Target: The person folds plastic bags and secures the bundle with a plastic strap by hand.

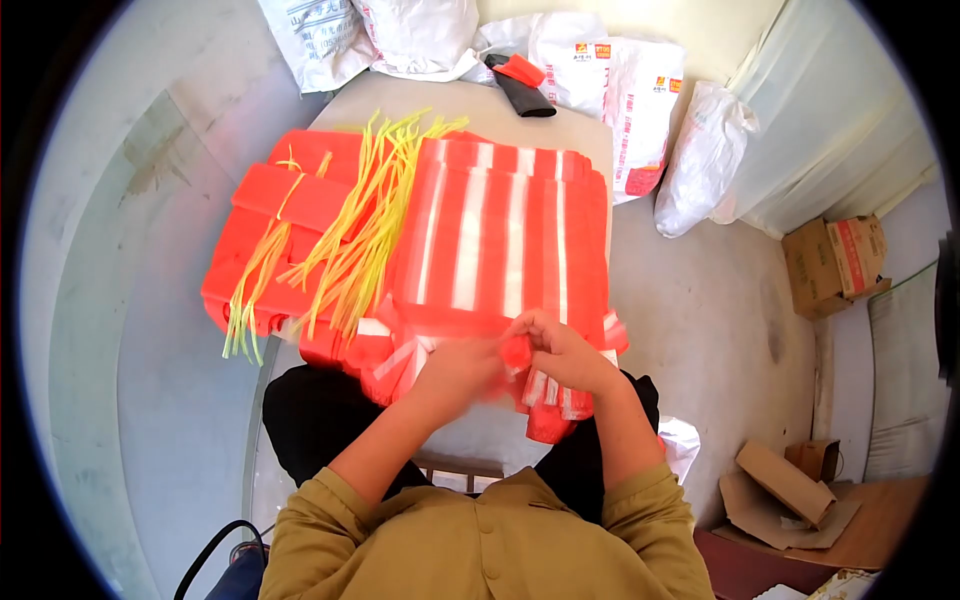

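Both hands meet over the near edge of a table, in front of a stack of red-and-white striped sheets (490, 235). My right hand (562, 350) has its fingers closed round a small crumpled red piece (516, 352). Beside it, my left hand (462, 375) is smeared by motion, so its fingers are unclear. Rolled red-and-white material (550, 405) hangs below my right hand. Left of the stack lie folded red bundles (320, 205), with loose yellow strips (365, 235) across them. One bundle is tied with a yellow strip.
White sacks (415, 35) stand along the far edge. A black tube-like item (525, 95) with a red piece lies near them. Another white bag (705, 160) is at the right. Cardboard boxes (835, 265) sit by the right wall, and flattened cardboard (785, 490) is at lower right.
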Available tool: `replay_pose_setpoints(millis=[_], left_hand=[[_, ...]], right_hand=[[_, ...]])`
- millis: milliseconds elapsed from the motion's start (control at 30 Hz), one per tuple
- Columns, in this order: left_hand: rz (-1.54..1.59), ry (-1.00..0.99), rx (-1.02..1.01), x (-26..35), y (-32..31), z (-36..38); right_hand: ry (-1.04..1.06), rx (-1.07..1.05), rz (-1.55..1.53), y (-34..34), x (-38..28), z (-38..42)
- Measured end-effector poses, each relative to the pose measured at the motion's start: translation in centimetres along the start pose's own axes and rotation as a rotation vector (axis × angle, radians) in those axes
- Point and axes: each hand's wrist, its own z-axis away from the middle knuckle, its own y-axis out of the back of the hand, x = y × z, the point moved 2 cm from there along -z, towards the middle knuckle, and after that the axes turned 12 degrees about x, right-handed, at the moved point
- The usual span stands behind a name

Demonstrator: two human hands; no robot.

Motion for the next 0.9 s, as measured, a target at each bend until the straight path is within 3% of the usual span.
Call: replay_pose_setpoints(millis=[233, 367, 600, 700, 800, 900], left_hand=[[-0.007, 0.015, 0.006, 0.1, 0.2, 0.1], [0.249, 0.387, -0.052, 0.4, 0.7, -0.3], [0.339, 0.408, 0.03, 0.9, 0.6, -0.5], [0.318, 0.349, 0.056, 0.3, 0.2, 0.0], [0.237, 0.336, 0.033, -0.4, -0.6, 0.6], [0.198, 0.353, -0.014, -0.4, -0.6, 0.6]], right_hand=[[-0.012, 0.048, -0.149, 0.2, -0.5, -0.3], [0.061, 0.139, 0.032, -0.3, -0.3, -0.6], [0.084, 0.263, 0.236, -1.0, -1.2, -1.2], [-0.052, 0.256, 0.124, -1.4, -2.3, -0.8], [0.07, 0.221, 0.144, -1.5, -0.8, -1.3], [0.064, 0.224, 0.191, -1.7, -0.4, -1.7]])
